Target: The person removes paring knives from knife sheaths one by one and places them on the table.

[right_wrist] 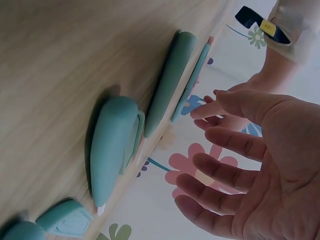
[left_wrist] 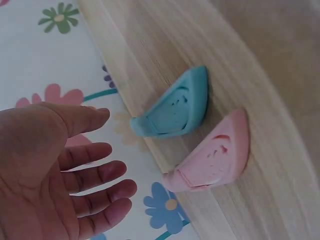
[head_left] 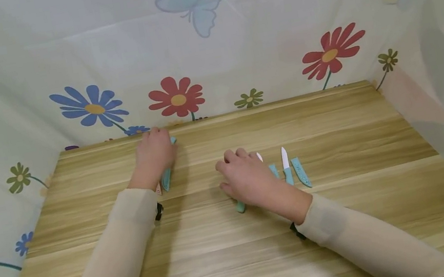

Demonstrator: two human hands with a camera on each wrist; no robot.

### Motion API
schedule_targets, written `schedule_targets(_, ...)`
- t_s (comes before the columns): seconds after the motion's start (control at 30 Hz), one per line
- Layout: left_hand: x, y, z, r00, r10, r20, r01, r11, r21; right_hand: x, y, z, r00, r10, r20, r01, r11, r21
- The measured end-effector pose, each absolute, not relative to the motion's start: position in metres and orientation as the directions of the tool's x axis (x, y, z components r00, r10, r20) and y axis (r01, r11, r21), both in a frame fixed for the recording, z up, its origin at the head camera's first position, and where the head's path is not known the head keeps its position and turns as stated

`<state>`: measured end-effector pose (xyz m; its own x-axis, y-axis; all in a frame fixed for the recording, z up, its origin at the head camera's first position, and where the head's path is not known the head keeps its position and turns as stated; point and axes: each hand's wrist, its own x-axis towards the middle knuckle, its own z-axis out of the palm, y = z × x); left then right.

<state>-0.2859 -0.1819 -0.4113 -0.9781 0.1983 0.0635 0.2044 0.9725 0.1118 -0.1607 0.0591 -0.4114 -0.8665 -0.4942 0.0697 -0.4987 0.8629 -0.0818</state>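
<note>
My left hand hovers with spread, loosely bent fingers over a teal knife sheath and a pink knife sheath; in the left wrist view it touches neither. A blue end shows beyond the hand in the head view. At the middle of the table my right hand is held above a green handle and a teal-handled knife with a white blade tip, its fingers apart and holding nothing. To its right lie another white-bladed knife and a light blue sheath. My right hand partly hides the nearer knives.
The wooden table ends at the back against a white curtain printed with flowers and a butterfly. The curtain also hangs along both sides. Dark bands with clips sit at both wrists.
</note>
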Motion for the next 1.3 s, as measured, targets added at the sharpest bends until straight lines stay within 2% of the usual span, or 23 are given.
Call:
schedule_targets(0.3, -0.31, -0.18, -0.416, -0.99, 0.141, -0.014, 0.138, 0.98, 0.142, -0.161, 0.057, -0.411, -0.864, -0.5, 0.062, -0.503, 0.861, -0.072)
schedule_targets(0.8, -0.326, -0.172, -0.421, -0.99, 0.053, -0.131, 0.029, 0.983, 0.18, -0.166, 0.055, -0.408, -0.864, -0.502, 0.037, -0.503, 0.862, -0.061)
schedule_targets(1.07, -0.329, -0.17, -0.423, -0.99, 0.018, -0.137, -0.009, 0.98, 0.198, -0.173, 0.048, -0.409, -0.869, -0.494, 0.04, -0.495, 0.868, -0.038)
schedule_targets(1.3, -0.323, -0.168, -0.421, -0.985, -0.033, -0.171, -0.073, 0.969, 0.234, -0.187, 0.035, -0.412, -0.879, -0.477, 0.004, -0.476, 0.877, -0.068)
